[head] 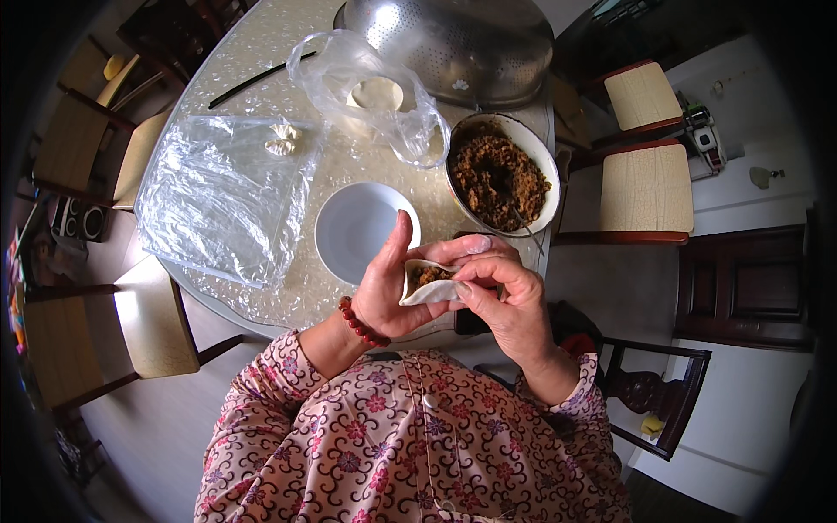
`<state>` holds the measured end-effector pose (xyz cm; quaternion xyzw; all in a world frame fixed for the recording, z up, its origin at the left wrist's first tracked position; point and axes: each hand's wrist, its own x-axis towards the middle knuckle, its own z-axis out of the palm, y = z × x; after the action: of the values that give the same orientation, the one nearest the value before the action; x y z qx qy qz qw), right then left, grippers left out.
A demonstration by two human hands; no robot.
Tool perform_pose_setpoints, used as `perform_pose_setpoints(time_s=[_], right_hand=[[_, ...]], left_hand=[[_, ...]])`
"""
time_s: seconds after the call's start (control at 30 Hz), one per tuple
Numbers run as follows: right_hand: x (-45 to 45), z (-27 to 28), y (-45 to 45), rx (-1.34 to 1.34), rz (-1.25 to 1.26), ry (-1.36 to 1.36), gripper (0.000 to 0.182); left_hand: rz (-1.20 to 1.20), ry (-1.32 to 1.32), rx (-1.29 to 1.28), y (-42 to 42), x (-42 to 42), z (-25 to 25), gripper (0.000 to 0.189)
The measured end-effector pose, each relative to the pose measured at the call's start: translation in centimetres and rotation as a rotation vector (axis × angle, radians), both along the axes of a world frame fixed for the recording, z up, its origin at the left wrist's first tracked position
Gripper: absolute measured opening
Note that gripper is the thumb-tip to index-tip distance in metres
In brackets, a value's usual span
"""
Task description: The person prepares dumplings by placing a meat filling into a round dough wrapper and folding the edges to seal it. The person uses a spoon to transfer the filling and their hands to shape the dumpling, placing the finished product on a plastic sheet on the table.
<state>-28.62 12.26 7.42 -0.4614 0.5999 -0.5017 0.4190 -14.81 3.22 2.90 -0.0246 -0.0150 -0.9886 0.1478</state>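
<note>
A dumpling wrapper [431, 291] with brown minced filling [433, 276] lies across the palm and fingers of my left hand [386, 297], its thumb raised. My right hand [507, 297] pinches the wrapper's right end between thumb and fingertips, so the dough folds up there while the left end gapes. Just beyond my hands stands a pale bowl [356, 225], partly hidden by the left hand. To the right, an enamel basin [551, 163] holds more minced filling, with a thin metal utensil [531, 233] leaning in it. Round wrappers [376, 95] are stacked in a clear plastic bag [320, 72].
Two folded dumplings [282, 140] rest on a clear plastic sheet [222, 196] at the left. A black chopstick [261, 80] lies behind it. A large perforated metal colander [451, 52], upside down, occupies the table's back. Chairs [647, 189] stand around the table [307, 297].
</note>
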Motion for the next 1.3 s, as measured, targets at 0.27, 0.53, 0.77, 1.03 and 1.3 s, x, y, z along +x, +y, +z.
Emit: perform_pose_setpoints(time_s=[0.27,0.53,0.77,1.03,1.3], right_hand=[[-0.3,-0.4,0.2,-0.059,0.009,0.038,0.012],[-0.3,-0.2,0.7,-0.068,-0.031,0.210,0.015],[0.0,-0.6,0.9,-0.237,-0.084,0.390,0.014],[0.1,-1.5,1.4,-0.309,-0.172,0.392,0.017],[0.1,-2.1,1.8,-0.353,-0.192,0.505,0.020]], left_hand=[[-0.016,-0.062,-0.039,0.5,0.0,-0.7,0.089],[-0.038,0.026,-0.027,0.8,-0.1,-0.9,0.089],[-0.005,-0.104,-0.067,1.3,-0.4,-0.5,0.084],[0.064,-0.378,-0.226,1.7,0.2,0.0,0.062],[0.151,-0.366,-0.500,2.1,1.5,0.1,0.041]])
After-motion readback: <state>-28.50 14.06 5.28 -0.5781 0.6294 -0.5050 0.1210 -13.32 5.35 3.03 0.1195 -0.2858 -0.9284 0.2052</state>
